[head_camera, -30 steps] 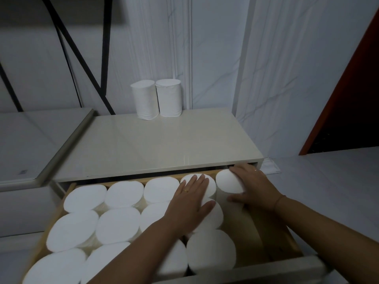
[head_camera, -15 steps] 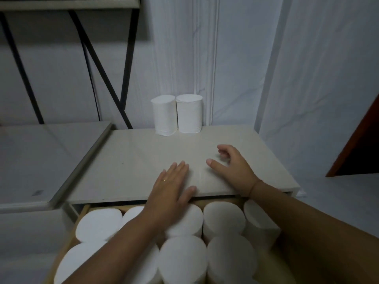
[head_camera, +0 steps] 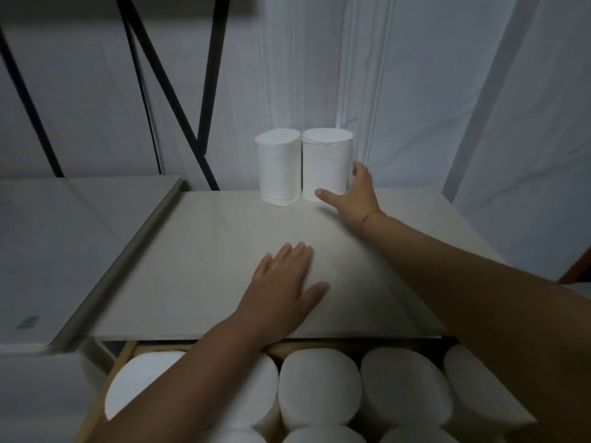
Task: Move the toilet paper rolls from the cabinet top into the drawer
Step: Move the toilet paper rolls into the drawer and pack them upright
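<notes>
Nearest to me the drawer (head_camera: pixel 96 407) is pulled out under the cabinet, and it is packed with white paper rolls (head_camera: pixel 319 382) standing on end, side by side. Above its back edge my left hand (head_camera: pixel 284 292) lies flat on the cabinet top (head_camera: pixel 198 266), fingers straight and together, thumb spread to the side, holding nothing. A thin ring is on one finger. Further back, my right hand (head_camera: pixel 355 199) is at the right roll (head_camera: pixel 326 164): the thumb touches its lower front and the fingers curl round its right side, so the hand grasps it. This roll stands upright on the cabinet top, touching the left roll (head_camera: pixel 279 167) beside it. Behind both are the pale wall (head_camera: pixel 287 75) and a black frame (head_camera: pixel 168 91).
</notes>
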